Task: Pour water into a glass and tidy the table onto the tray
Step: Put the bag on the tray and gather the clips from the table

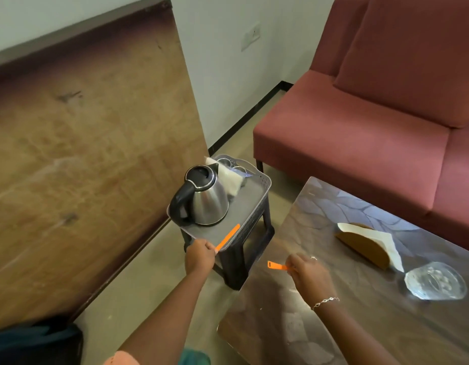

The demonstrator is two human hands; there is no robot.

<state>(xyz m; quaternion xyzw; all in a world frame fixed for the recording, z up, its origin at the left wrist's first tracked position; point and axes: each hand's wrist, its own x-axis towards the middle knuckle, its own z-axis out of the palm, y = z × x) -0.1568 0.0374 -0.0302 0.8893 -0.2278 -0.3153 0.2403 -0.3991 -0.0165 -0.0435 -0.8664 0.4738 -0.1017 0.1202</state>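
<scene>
A grey tray (257, 196) sits on a dark stool (243, 259) between the wooden board and the table. On the tray stand a steel kettle (207, 204) with a black handle, white napkins (229, 177) and glasses (228, 163) at its far end. My left hand (199, 255) pinches an orange stick (228, 237) that lies over the tray's near corner. My right hand (311, 275) holds a second orange utensil (276, 266) by one end above the table's near-left part.
The glossy table (333, 312) carries a wooden napkin holder (367, 245) with white paper and a clear glass dish (434, 280) at the right. A red sofa (372, 122) stands behind. A large wooden board (83, 154) leans at the left.
</scene>
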